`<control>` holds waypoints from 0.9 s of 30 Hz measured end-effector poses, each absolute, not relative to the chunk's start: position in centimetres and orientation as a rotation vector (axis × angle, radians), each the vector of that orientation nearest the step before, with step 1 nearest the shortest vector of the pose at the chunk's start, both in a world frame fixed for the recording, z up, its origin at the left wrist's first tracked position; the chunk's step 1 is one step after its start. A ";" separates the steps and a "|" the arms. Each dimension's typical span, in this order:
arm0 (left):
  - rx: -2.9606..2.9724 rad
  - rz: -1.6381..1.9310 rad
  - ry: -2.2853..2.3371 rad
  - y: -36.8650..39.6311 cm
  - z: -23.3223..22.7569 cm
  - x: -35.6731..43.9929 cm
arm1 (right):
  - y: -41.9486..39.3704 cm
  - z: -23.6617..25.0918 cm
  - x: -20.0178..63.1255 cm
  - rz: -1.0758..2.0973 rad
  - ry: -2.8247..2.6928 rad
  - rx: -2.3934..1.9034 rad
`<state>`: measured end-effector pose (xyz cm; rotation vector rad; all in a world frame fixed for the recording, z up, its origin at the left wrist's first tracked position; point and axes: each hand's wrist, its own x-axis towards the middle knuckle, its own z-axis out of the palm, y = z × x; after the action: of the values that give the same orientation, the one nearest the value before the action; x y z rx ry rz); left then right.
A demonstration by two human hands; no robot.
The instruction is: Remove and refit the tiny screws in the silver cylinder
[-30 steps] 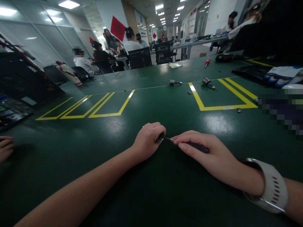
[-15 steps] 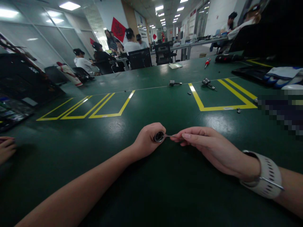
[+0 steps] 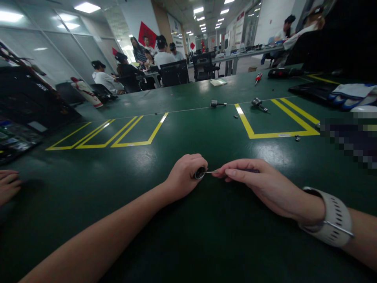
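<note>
My left hand (image 3: 187, 176) is wrapped round a hollow metal cylinder (image 3: 199, 173), its round, dark opening turned toward me and to the right. Between the thumb and fingers of my right hand (image 3: 250, 175) is a slim tool with a thin metal shaft (image 3: 210, 171) and a dark handle, perhaps a small screwdriver. The shaft's tip is at the cylinder's rim; whether it goes inside I cannot tell. Both hands are low over the green table (image 3: 182, 243).
Beyond my hands lie two metal tool parts with shafts (image 3: 217, 103) (image 3: 259, 104), tiny metal pieces (image 3: 297, 138) and a red screwdriver (image 3: 258, 78). Yellow tape (image 3: 278, 135) marks the tabletop. Another person's hand (image 3: 8, 185) rests at the left edge. White-and-blue gloves (image 3: 353, 94) lie at right.
The cylinder in my left hand has turned and shifted slightly right, its opening now facing more toward the tool. More of the dark handle shows in my right hand.
</note>
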<state>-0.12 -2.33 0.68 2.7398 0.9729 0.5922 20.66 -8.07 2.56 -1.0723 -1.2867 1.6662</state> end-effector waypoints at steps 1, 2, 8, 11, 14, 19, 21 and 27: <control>2.720 0.601 0.971 -2.3 0.7 -0.1 | -8.0 2.5 20.7 1.683 -1.264 -1.064; 2.701 0.611 0.977 -2.2 0.6 -0.1 | -8.0 2.4 20.7 1.682 -1.259 -1.063; 2.640 0.640 1.071 -2.0 0.5 0.0 | -8.0 2.3 20.7 1.639 -1.270 -1.047; 2.627 0.676 1.122 -2.1 0.4 -0.1 | -8.0 2.2 20.7 1.622 -1.256 -1.042; 2.616 0.716 1.183 -2.1 0.4 -0.1 | -8.0 2.2 20.7 1.589 -1.242 -1.044; 2.602 0.792 1.224 -2.0 0.3 0.0 | -8.2 2.3 20.5 1.534 -1.207 -1.031; 2.598 0.816 1.208 -2.0 0.3 0.0 | -8.3 2.2 20.5 1.506 -1.219 -1.017; 2.543 0.829 1.128 -1.8 0.2 0.0 | -8.5 1.8 20.7 1.436 -1.299 -0.983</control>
<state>-0.04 -1.84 0.25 2.5434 1.1279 0.8294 20.71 -8.50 1.81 -0.9828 -1.2991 1.4363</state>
